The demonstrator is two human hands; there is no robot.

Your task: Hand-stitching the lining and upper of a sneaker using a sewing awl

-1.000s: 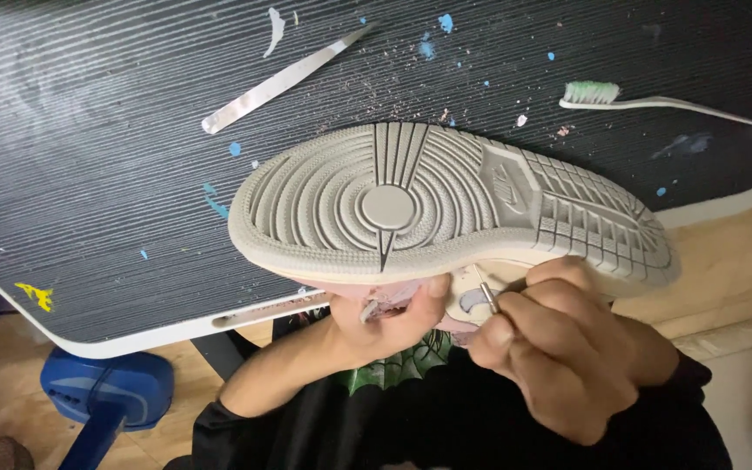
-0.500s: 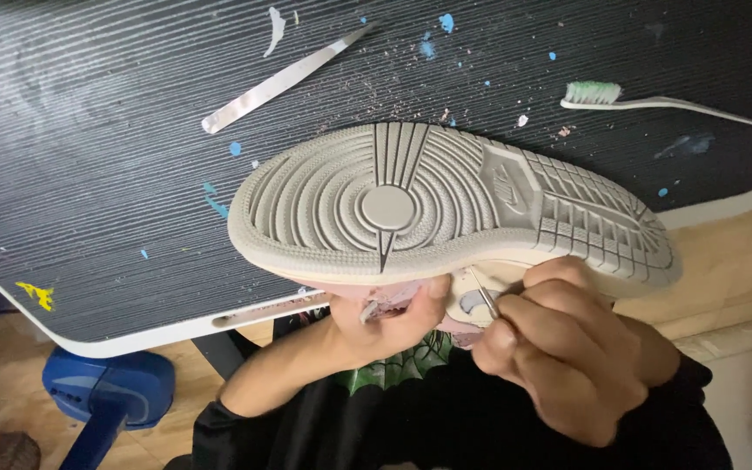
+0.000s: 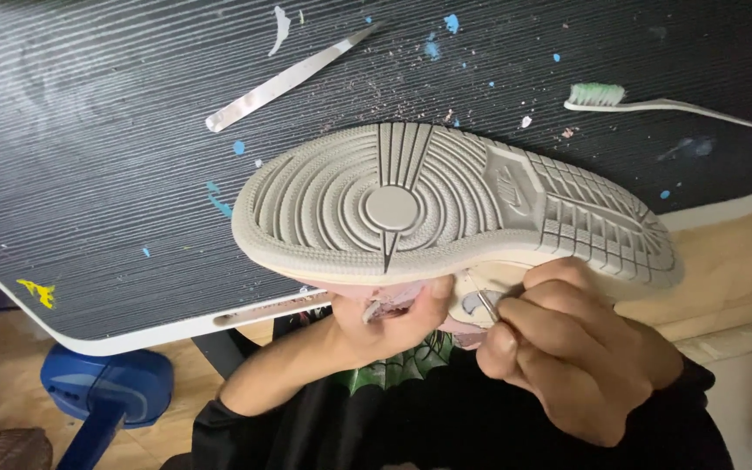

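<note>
A sneaker (image 3: 446, 204) lies sole-up over the desk's near edge, its grey ridged outsole facing me and a pale pink upper showing below. My left hand (image 3: 393, 326) grips the upper from underneath, thumb against the sole's side. My right hand (image 3: 567, 348) pinches a thin metal tool (image 3: 487, 306) whose tip touches the shoe's side just under the sole edge.
The black striped desk (image 3: 89, 174) with a white rim carries paint flecks, a flat metal blade (image 3: 285, 80) at the back and a green-bristled toothbrush (image 3: 646, 103) at the right. A blue object (image 3: 106, 387) stands on the wooden floor at lower left.
Only tiny shifts: my right hand's fingers with the metal tool have moved slightly at the shoe's side. The sneaker and my left hand stay put.
</note>
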